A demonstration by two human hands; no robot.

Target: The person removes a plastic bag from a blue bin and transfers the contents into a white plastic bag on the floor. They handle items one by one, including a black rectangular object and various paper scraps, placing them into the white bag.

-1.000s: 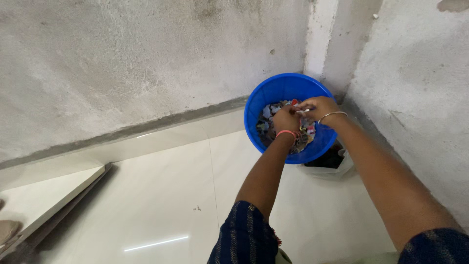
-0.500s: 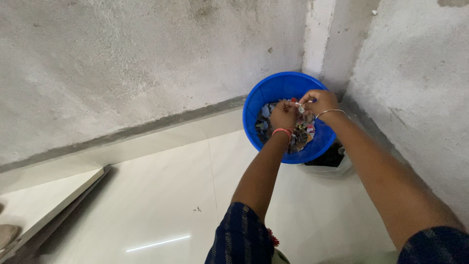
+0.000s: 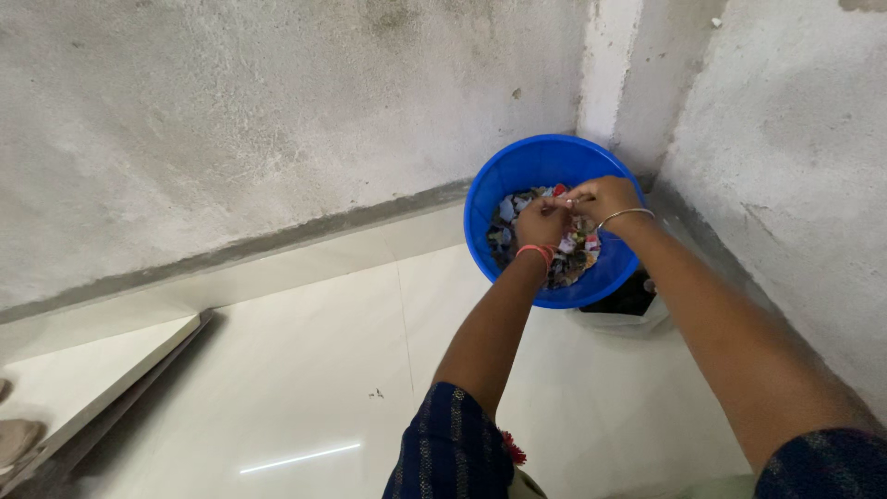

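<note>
A round blue plastic bin (image 3: pixel 517 176) stands in the corner of two rough grey walls, partly filled with small torn scraps (image 3: pixel 573 259) of mixed colours. Both hands meet above its opening. My left hand (image 3: pixel 540 225), with a pink band at the wrist, and my right hand (image 3: pixel 605 198), with a thin metal bangle, pinch the same small pale scrap (image 3: pixel 568 200) between their fingertips. The scrap is mostly hidden by the fingers.
A white plastic bag (image 3: pixel 637 319) with a dark inside lies on the glossy cream floor (image 3: pixel 305 370) just behind the bin. A low step edge (image 3: pixel 120 393) runs at the left. Walls close in at the back and right.
The hands stay together over the bin, working the scrap; the right hand rose slightly, then settled back beside the left. The view shifted a little.
</note>
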